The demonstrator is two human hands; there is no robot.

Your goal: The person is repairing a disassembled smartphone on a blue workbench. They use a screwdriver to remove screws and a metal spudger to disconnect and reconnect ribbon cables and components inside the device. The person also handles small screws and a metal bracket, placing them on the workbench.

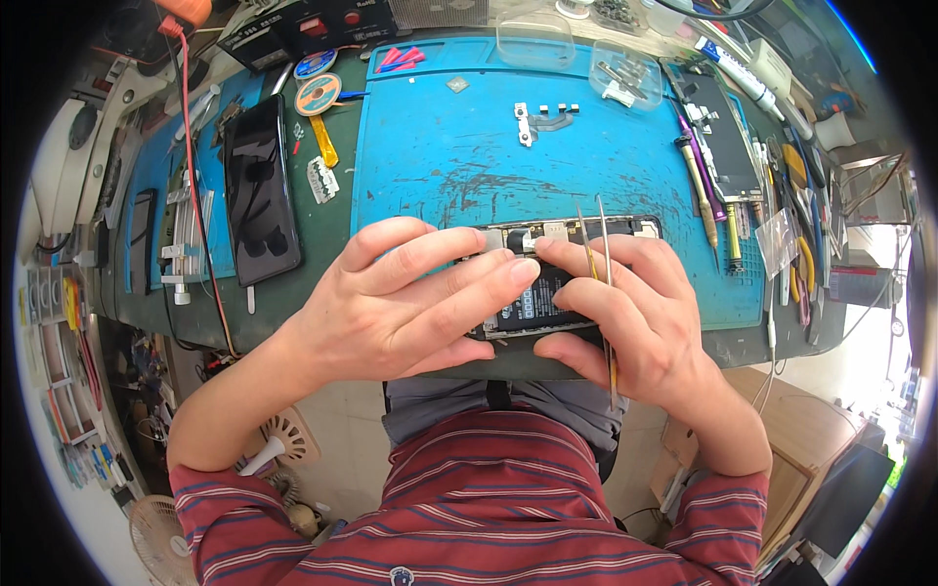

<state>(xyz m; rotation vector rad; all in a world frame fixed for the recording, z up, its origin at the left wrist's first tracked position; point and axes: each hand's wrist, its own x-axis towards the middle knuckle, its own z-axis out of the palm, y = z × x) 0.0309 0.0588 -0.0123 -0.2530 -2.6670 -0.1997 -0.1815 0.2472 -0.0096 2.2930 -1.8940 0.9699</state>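
Observation:
An opened phone (pixel 557 305) with its black battery exposed lies crosswise at the front of the blue mat. My left hand (pixel 420 303) grips its left part, fingers over the top and thumb at the near edge. My right hand (pixel 635 322) holds steel tweezers (pixel 603 230) upright between the fingers, tips pointing away from me. Its index fingertip rests on a small silver-and-black part (pixel 524 241) near the phone's upper edge, and its thumb is by the near edge. The left fingers hide much of the phone's left end.
A dark phone (pixel 259 195) lies left of the blue mat (pixel 420 146). Small parts (pixel 528 125) and clear boxes (pixel 625 73) sit at the back. Another phone (pixel 713 127), screwdrivers (pixel 699 181) and pliers (pixel 801 264) lie right. A red cable (pixel 195 195) crosses the left side.

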